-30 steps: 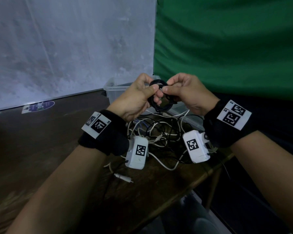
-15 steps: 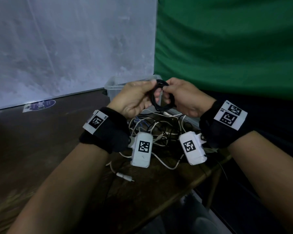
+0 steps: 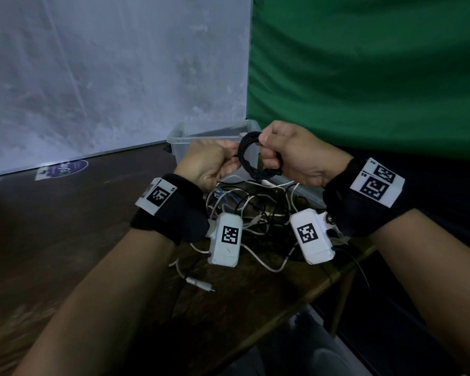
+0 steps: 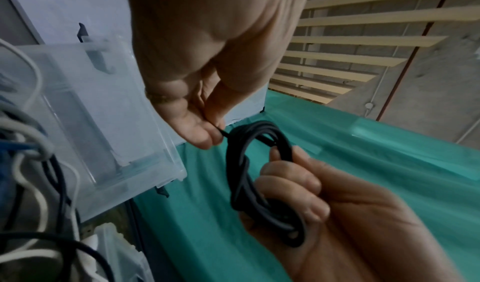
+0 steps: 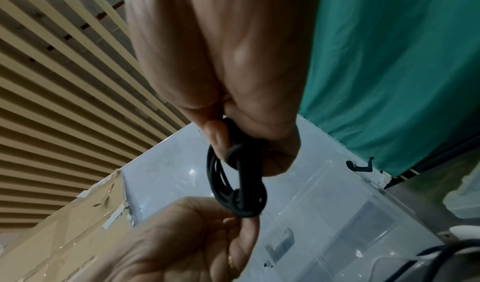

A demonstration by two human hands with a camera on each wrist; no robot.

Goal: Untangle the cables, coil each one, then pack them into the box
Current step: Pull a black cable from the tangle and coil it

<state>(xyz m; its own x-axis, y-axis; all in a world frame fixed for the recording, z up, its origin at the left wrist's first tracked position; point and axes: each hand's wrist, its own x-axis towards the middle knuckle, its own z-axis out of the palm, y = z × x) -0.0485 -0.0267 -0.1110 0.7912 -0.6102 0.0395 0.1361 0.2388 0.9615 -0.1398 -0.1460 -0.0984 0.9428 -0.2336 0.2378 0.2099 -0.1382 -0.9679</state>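
Note:
A small black cable coil (image 3: 245, 156) hangs in the air between my two hands, just in front of the clear plastic box (image 3: 185, 137). My right hand (image 3: 269, 156) has its fingers curled through and round the coil (image 4: 239, 163). My left hand (image 3: 229, 158) pinches the cable's thin loose end (image 4: 225, 134) beside the coil. In the right wrist view the coil (image 5: 233, 188) shows a wrap of cable across its loops. Below the hands a tangle of white, black and blue cables (image 3: 255, 210) lies on the dark wooden table (image 3: 65, 240).
A white cable with a plug end (image 3: 198, 283) trails toward me on the table. The table's right edge (image 3: 323, 289) runs diagonally under my right wrist. A round sticker (image 3: 63, 169) lies at far left. A green cloth (image 3: 364, 77) and a pale wall stand behind.
Both hands have lifted the coil a little farther away, toward the box. My left hand has drawn slightly left and now pinches only the loose end.

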